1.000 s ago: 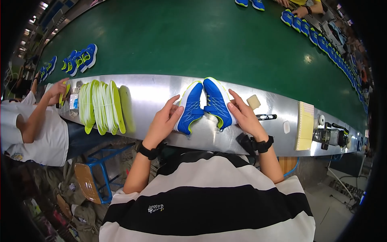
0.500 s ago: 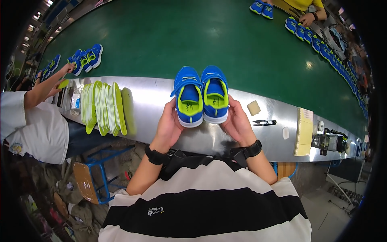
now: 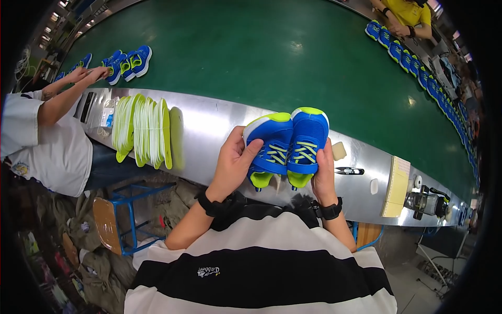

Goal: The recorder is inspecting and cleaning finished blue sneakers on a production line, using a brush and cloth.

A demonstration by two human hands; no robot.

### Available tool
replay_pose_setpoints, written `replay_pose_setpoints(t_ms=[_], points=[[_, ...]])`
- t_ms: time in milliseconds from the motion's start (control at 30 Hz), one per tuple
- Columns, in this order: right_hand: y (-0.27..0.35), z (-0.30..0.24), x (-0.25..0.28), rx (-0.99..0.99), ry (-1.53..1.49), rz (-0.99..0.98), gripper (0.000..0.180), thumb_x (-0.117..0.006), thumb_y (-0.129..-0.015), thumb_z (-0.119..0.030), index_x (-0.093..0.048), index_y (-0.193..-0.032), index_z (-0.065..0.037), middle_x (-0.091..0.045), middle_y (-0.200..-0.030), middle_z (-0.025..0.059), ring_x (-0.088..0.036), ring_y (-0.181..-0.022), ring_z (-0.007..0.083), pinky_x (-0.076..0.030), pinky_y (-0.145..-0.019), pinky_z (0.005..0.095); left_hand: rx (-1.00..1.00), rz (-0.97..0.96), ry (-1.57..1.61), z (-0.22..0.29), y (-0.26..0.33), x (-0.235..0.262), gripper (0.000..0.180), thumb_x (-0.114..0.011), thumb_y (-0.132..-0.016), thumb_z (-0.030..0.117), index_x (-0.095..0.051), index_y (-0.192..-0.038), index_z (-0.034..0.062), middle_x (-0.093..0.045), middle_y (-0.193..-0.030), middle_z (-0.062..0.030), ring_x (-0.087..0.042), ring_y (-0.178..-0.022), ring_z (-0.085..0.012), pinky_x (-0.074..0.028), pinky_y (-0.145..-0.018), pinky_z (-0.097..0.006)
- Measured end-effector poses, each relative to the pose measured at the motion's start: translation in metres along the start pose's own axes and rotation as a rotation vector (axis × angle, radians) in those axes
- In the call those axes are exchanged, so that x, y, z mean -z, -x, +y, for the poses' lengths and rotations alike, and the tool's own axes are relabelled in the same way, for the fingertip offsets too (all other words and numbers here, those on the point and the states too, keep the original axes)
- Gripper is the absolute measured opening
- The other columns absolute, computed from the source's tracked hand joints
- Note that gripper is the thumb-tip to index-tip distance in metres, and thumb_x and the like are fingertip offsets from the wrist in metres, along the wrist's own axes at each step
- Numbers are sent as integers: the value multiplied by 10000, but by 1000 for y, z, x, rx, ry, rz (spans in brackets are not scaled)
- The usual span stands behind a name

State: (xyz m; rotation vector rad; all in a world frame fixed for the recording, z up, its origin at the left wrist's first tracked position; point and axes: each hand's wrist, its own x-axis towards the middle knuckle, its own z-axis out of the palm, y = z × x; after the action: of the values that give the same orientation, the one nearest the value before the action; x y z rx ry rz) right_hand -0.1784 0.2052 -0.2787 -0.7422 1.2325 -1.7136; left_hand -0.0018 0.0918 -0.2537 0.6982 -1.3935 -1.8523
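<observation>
A pair of blue children's sneakers with lime-green trim is held up over the metal bench edge, toes pointing away and laced uppers turned towards me. My left hand (image 3: 234, 165) grips the left sneaker (image 3: 273, 135) by its outer side, thumb across the upper. Around the outer side of the right sneaker (image 3: 310, 132) are the fingers of my right hand (image 3: 325, 175). The two shoes touch side by side. Closest to my right hand on the bench are a beige block (image 3: 339, 151) and black thread snips (image 3: 349, 171).
Left on the bench stand bundled lime-and-white insoles (image 3: 151, 133). A yellow pad (image 3: 396, 188) and a tape dispenser (image 3: 429, 203) lie right. Beyond runs a green conveyor belt (image 3: 230, 57) with a row of sneakers (image 3: 418, 70). Co-workers' hands (image 3: 94, 76) work at far left and right.
Both sneakers have tipped in my hands, from openings facing me to laced uppers facing me, and come lower and slightly right. The left co-worker's hands have moved closer together.
</observation>
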Motion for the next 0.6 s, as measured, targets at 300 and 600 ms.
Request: replay_pose_setpoints(t_ms=[300, 600], points=[[2, 2, -2, -71, -154, -9, 457, -470, -1007, -289, -359, -1369, -33, -518, -1263, 78, -512, -1135, 128, -422, -973, 288, 272, 172, 114, 0, -6, 12, 324, -499, -1009, 281, -492, -1200, 20, -620, -1082, -47, -587, -957, -106, -479, -849, -254], [25, -13, 3, -52, -69, -205, 470, -493, -997, -290, -348, -1362, -32, -518, -1253, 80, -502, -1131, 128, -405, -975, 283, -287, -167, -519, 49, -20, -29, 458, -699, -861, 201, -547, -1260, 34, -579, -1241, -119, -548, -1145, -243, -427, -965, -358]])
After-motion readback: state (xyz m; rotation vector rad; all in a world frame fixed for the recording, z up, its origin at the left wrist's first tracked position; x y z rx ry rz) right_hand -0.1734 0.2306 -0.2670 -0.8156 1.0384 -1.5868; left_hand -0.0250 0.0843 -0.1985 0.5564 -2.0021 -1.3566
